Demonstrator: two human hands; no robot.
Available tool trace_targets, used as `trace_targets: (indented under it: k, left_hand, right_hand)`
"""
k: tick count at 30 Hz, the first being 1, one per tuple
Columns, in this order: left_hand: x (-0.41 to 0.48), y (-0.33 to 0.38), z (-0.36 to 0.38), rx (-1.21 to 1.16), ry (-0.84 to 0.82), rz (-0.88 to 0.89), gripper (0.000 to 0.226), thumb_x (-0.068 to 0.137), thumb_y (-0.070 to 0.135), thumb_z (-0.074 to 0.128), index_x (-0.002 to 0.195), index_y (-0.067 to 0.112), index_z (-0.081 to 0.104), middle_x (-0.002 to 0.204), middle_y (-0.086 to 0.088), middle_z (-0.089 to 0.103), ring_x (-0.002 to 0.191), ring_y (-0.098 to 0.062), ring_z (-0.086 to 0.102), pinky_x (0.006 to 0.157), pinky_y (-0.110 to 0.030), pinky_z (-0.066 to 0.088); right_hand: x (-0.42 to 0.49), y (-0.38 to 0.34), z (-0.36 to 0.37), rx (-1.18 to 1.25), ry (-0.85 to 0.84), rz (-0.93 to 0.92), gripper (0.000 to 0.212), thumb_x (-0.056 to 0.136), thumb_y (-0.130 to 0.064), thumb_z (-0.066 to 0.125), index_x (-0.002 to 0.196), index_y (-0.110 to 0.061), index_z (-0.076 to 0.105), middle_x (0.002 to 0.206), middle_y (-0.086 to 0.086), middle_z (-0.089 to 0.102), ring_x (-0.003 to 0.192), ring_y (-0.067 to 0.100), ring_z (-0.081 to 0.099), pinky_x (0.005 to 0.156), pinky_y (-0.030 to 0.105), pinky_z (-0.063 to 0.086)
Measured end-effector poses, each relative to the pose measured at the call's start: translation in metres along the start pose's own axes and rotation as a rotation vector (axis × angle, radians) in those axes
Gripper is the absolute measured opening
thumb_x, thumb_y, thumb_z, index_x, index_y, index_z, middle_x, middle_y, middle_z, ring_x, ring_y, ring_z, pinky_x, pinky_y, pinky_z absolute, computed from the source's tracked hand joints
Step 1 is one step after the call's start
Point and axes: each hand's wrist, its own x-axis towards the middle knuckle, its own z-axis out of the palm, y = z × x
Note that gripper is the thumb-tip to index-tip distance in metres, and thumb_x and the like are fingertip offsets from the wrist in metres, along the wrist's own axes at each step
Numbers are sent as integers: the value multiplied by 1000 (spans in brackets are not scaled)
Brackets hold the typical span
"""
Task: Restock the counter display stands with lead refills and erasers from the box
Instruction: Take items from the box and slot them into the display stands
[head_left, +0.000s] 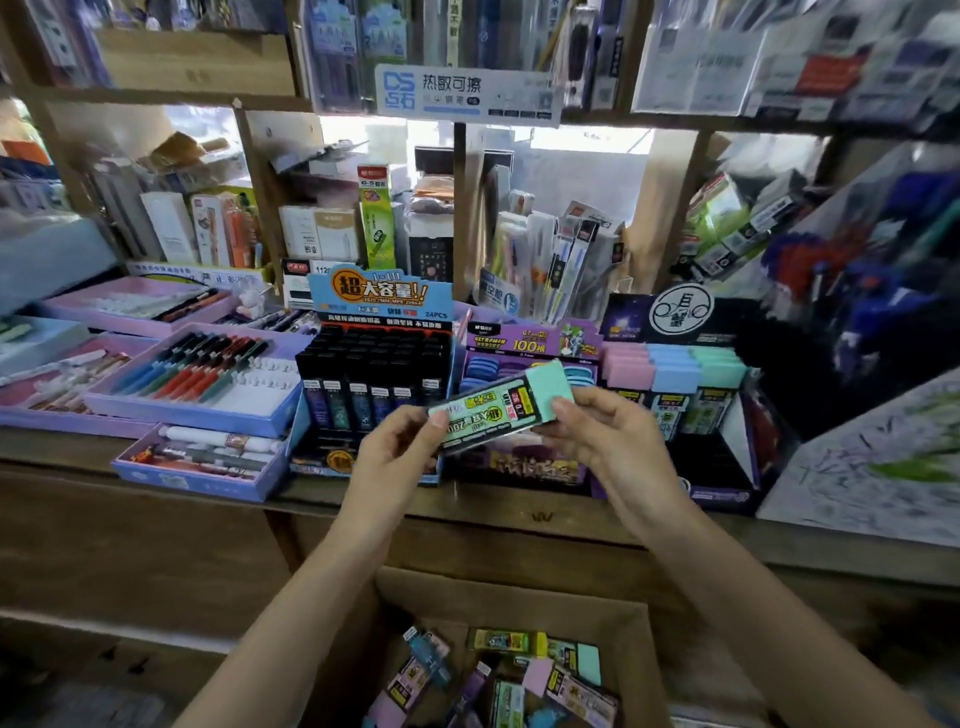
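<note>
Fingers (565, 406) of the right hand (608, 436) are curled onto the bare mint end of a sleeved eraser (498, 408), thumb underneath. The left hand (400, 447) pinches the opposite, lower end, thumb tip on the printed sleeve; both hands are grasping the same piece. The eraser is held in the air, tilted with its right end higher, over the front edge of the wooden counter (156, 457) and in front of the purple display stand (524, 340). It touches no stand. Sleeve print is yellow, black and red; the text is too blurred to read. Just left of the purple stand is a blue display stand (379, 296) filled with rows of black lead refill cases (374, 364). To the right, a black display stand (727, 467) carries a row of pink, blue and mint erasers (675, 369) standing upright. Below the counter, between the forearms, sits an open cardboard box (514, 590) with a loose pile of sleeved erasers (540, 675) in pink, mint and blue. Pen trays (197, 410) lie on the counter's left part.
</note>
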Motion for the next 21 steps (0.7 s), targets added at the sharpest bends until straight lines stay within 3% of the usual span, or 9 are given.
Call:
trace_targets:
  k: [2, 5, 8, 12, 15, 21]
  left_hand:
    - [-1, 1, 14, 168, -117, 69, 19, 89, 31, 55, 81, 16, 63, 73, 3, 63, 67, -5, 56, 60, -20, 42]
    - [0, -1, 35, 368, -241, 99, 14, 91, 22, 58, 96, 11, 65, 89, -3, 67, 86, -15, 62, 75, -32, 48]
    - [0, -3, 54, 473, -266, 159, 13, 90, 21, 60, 101, 16, 64, 96, 6, 64, 95, -5, 60, 84, -24, 48]
    - [5, -6, 83, 664, -378, 345, 18, 93, 24, 57, 107, 15, 63, 104, 3, 59, 103, -11, 54, 88, -31, 45]
    - [11, -10, 109, 822, -488, 459, 25, 95, 28, 52, 116, 15, 59, 115, 1, 57, 109, -14, 51, 91, -33, 43]
    - [12, -31, 147, 1059, -639, 495, 48, 97, 37, 44, 141, 20, 37, 141, 4, 41, 127, -15, 41, 103, -30, 33]
  right_hand:
    - [5, -12, -19, -73, 15, -35, 8, 88, -12, 62, 95, -15, 65, 89, 4, 75, 84, 18, 70, 73, 26, 58]
    - [12, -42, -57, -318, 5, -107, 15, 87, -8, 62, 89, -21, 69, 84, -1, 73, 77, 8, 68, 66, 21, 57]
    - [17, -78, -103, -656, 23, -172, 11, 86, -12, 66, 90, -21, 71, 84, -3, 71, 72, 9, 65, 63, 23, 55]
    - [30, -95, -148, -1167, 97, -172, 12, 85, -18, 67, 97, -18, 70, 87, 1, 68, 74, 13, 62, 70, 29, 49]
    - [39, -90, -161, -1336, 146, -193, 13, 86, -17, 66, 98, -15, 70, 92, 5, 68, 78, 16, 59, 73, 28, 43]
    - [47, -73, -161, -1500, 48, -175, 19, 92, -15, 57, 108, -9, 66, 101, 13, 66, 92, 26, 57, 76, 31, 41]
